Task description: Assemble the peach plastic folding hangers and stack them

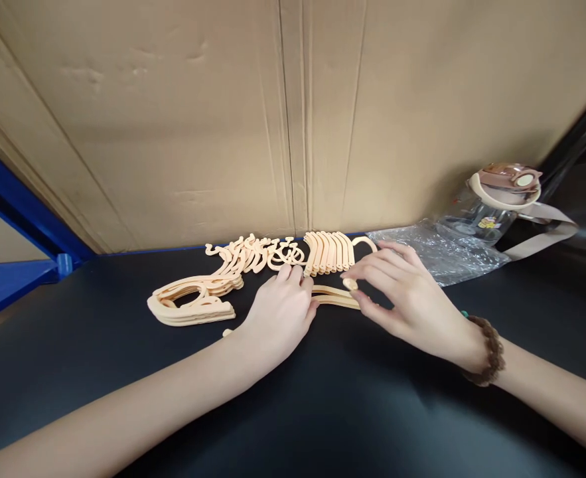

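Near the middle of the black tabletop, my left hand is closed over one end of a beige plastic hanger arm; its fingertips are partly hidden. My right hand pinches a small round beige piece between thumb and fingers, just above the arm's other end. Behind my hands lie a row of curved hanger arms, a heap of loose arms and several hanger hooks. Left of my left hand is a stack of folded hangers. A small beige bit shows beside my left wrist.
Clear plastic wrap lies at the back right, next to a transparent bottle with a brown lid and a strap. Cardboard stands along the table's back edge. A blue metal frame is at the left.
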`<state>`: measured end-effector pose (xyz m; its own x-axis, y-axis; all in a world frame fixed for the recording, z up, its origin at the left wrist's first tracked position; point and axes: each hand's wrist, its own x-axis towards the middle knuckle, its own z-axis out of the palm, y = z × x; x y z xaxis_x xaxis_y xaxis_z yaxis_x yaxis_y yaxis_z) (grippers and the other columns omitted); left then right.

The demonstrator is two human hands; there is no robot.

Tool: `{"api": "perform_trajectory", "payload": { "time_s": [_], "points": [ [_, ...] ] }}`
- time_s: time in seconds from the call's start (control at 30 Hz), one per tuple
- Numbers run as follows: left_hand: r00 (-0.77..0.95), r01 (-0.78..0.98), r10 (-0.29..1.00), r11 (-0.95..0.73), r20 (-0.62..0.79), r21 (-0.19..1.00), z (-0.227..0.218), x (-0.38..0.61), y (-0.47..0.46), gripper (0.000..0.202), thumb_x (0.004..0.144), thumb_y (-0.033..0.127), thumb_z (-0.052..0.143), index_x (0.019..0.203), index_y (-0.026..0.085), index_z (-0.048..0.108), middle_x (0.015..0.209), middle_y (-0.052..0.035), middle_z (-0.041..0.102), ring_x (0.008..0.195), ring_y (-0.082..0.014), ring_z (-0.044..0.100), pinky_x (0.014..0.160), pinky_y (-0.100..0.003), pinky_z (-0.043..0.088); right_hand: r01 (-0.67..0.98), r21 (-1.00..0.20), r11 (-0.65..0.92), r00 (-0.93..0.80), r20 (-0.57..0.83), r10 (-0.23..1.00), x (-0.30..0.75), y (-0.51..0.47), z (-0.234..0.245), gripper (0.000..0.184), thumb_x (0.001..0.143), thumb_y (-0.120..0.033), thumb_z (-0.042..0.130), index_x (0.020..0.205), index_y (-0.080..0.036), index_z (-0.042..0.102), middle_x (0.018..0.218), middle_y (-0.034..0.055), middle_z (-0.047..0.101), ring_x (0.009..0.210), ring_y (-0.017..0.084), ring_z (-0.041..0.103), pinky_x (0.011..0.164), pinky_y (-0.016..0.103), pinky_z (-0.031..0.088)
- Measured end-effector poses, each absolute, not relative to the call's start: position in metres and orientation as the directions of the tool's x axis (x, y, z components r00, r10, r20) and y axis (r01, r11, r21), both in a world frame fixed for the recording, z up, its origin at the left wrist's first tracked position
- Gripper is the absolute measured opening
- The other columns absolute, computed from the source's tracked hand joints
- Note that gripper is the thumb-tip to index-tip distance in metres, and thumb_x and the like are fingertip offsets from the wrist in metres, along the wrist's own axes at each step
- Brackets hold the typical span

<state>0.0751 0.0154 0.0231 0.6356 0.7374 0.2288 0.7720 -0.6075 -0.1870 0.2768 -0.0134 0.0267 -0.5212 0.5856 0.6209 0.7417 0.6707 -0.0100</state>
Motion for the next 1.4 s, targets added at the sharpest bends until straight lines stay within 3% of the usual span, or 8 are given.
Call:
{"api": "perform_trajectory", "payload": {
  "time_s": [0.1, 0.3, 0.43, 0.63, 0.83, 1.0, 1.17, 1.4],
  "points": [
    [0.629, 0.776, 0.744, -0.616, 0.226, -0.133, 0.032, 0.076, 0.014, 0.023, 0.096, 0.028, 0.046, 0.085, 0.013, 0.06, 0.089, -0.0082, 0.06, 0.087, -0.0228, 0.057, 0.071, -0.032, 0.047, 0.796, -0.028, 0.604, -0.429, 0.678, 0.597, 0.284, -0.006, 0.029, 0.01, 0.091, -0.019, 0.052, 0.098, -0.018, 0.058, 0.094, 0.0036, 0.068, 0.093, 0.019, 0.06, 0.105, 0.043, 0.029],
    [0.503, 0.718, 0.839, -0.538, 0.205, 0.441, 0.048, 0.055, 0.0, 0.025, 0.096, 0.039, 0.044, 0.081, 0.02, 0.053, 0.08, 0.002, 0.058, 0.067, -0.0138, 0.053, 0.059, -0.025, 0.039, 0.778, -0.159, 0.609, -0.354, 0.689, 0.632, 0.292, -0.007, 0.042, 0.016, 0.094, -0.025, 0.048, 0.102, -0.017, 0.06, 0.091, 0.0056, 0.064, 0.088, 0.021, 0.058, 0.086, 0.039, 0.039],
    [0.447, 0.671, 0.889, -0.406, 0.099, 0.62, 0.047, 0.03, -0.008, 0.028, 0.094, 0.045, 0.046, 0.08, 0.022, 0.053, 0.066, 0.0053, 0.053, 0.057, -0.0118, 0.044, 0.053, -0.024, 0.033, 0.718, -0.265, 0.644, -0.391, 0.612, 0.687, 0.29, -0.015, 0.045, 0.019, 0.097, -0.03, 0.049, 0.108, -0.023, 0.062, 0.092, 0.0017, 0.062, 0.087, 0.018, 0.056, 0.081, 0.035, 0.038],
    [0.408, 0.401, 0.913, -0.197, 0.018, 0.895, 0.044, 0.007, -0.012, 0.022, 0.084, 0.043, 0.06, 0.081, 0.022, 0.056, 0.075, 0.0033, 0.055, 0.068, -0.0113, 0.05, 0.061, -0.021, 0.04, 0.667, -0.162, 0.727, -0.57, 0.517, 0.638, 0.28, -0.021, 0.041, 0.024, 0.096, -0.027, 0.051, 0.117, -0.023, 0.061, 0.093, 0.0028, 0.062, 0.092, 0.018, 0.056, 0.083, 0.035, 0.036],
    [0.455, 0.197, 0.89, -0.058, -0.039, 0.979, 0.043, -0.002, -0.017, 0.023, 0.084, 0.044, 0.061, 0.084, 0.021, 0.06, 0.066, 0.003, 0.047, 0.06, -0.0103, 0.04, 0.057, -0.022, 0.039, 0.612, -0.031, 0.79, -0.719, 0.394, 0.573, 0.263, -0.028, 0.026, 0.025, 0.097, -0.021, 0.046, 0.115, -0.018, 0.063, 0.096, 0.0049, 0.066, 0.091, 0.018, 0.058, 0.085, 0.037, 0.041],
    [0.49, -0.031, 0.866, 0.132, -0.1, 0.991, 0.043, 0.002, -0.026, 0.03, 0.082, 0.047, 0.066, 0.075, 0.019, 0.063, 0.069, -0.0007, 0.057, 0.066, -0.0121, 0.052, 0.065, -0.023, 0.049, 0.548, -0.008, 0.837, -0.76, 0.413, 0.502, 0.254, -0.034, 0.017, 0.025, 0.096, -0.016, 0.046, 0.114, -0.018, 0.063, 0.1, 0.0049, 0.066, 0.099, 0.017, 0.06, 0.101, 0.04, 0.04],
    [0.511, -0.15, 0.828, 0.351, -0.232, 0.924, 0.042, 0.005, -0.037, 0.026, 0.089, 0.046, 0.058, 0.088, 0.02, 0.06, 0.068, 0.0018, 0.061, 0.065, -0.0112, 0.064, 0.07, -0.023, 0.054, 0.591, -0.036, 0.806, -0.686, 0.504, 0.525, 0.252, -0.041, 0.016, 0.026, 0.091, -0.019, 0.056, 0.115, -0.028, 0.064, 0.127, 0.0057, 0.055, 0.128, 0.022, 0.041, 0.098, 0.036, 0.044],
    [0.467, 0.132, 0.744, 0.476, -0.478, 0.869, 0.05, 0.009, -0.05, 0.036, 0.088, 0.053, 0.05, 0.112, 0.026, 0.054, 0.056, 0.0096, 0.045, 0.028, -0.0014, 0.024, 0.028, -0.012, 0.019, 0.627, -0.059, 0.777, -0.674, 0.459, 0.579, 0.253, -0.042, 0.025, 0.023, 0.092, -0.024, 0.056, 0.109, -0.035, 0.067, 0.08, 0.0004, 0.054, 0.075, 0.015, 0.051, 0.06, 0.025, 0.042]
  ]
}}
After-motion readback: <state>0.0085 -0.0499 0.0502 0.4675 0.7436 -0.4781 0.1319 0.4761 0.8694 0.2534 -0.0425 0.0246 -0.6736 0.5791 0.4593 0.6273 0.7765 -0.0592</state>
